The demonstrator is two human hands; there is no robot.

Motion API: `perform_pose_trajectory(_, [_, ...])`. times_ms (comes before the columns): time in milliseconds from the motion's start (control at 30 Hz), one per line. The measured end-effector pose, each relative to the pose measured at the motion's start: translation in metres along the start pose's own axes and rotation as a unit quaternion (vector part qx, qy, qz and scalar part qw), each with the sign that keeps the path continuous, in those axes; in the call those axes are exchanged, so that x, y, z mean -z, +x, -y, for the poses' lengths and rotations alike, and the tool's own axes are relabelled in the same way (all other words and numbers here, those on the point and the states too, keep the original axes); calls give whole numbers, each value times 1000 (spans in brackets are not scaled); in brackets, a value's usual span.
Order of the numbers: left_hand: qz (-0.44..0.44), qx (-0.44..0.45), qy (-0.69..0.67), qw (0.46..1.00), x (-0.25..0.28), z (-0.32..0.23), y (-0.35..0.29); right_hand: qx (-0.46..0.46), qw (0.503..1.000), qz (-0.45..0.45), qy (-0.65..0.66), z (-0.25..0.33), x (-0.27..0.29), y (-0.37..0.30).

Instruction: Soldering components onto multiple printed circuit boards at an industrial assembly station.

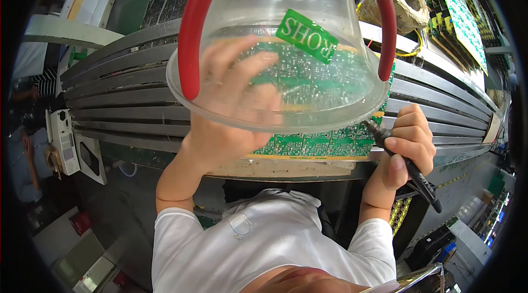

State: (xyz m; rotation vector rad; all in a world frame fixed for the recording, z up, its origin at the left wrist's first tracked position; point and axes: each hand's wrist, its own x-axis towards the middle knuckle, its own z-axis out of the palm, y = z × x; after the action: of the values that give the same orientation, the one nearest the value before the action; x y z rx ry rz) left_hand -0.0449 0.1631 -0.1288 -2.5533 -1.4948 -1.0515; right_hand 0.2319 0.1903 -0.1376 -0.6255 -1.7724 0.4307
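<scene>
A clear plastic hood with red-sleeved tubes fills the upper middle of the frame, and most of the work is seen through it. Under it, in the centre, a green circuit board lies flat on a conveyor of grey rails that runs from the left edge to the right edge.

The left hand, left of centre, rests on the board's left part with its fingers spread and flat, open, gripping nothing that can be made out; the hood blurs the fingertips.

The right hand, at the right of centre, is closed in a pen grip around a black soldering iron. The iron's tip points up-left and meets the board's right edge just under the hood's rim; its handle and cord trail toward the lower right.

At the upper right, a stack of green boards stands on edge beside a roll of tape. At the far left, beige boxes sit below the conveyor. The person's white shirt fills the lower centre.
</scene>
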Motion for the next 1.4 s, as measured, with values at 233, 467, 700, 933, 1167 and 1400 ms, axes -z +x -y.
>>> perform_pose_trajectory(233, [-61, 79, -32, 994, 1, 13, -4, -19, 995, -78, 56, -8, -1, -3])
perform_pose_trajectory(467, [-72, 110, -85, 988, -2, 13, -6, -16, 995, -78, 52, -7, -2, -4])
perform_pose_trajectory(700, [-41, 91, -67, 993, -10, 5, -7, 8, 998, -32, 50, -6, 3, -6])
perform_pose_trajectory(933, [-11, 70, -80, 994, -12, 3, -1, 11, 999, -26, 31, -4, 2, -5])
perform_pose_trajectory(1167, [-16, 49, -72, 996, -13, 6, -2, 8, 999, -25, 23, -4, 0, -3])
perform_pose_trajectory(1400, [-9, 37, 12, 999, -7, 6, 0, 1, 1000, -18, 14, -2, -1, -3])
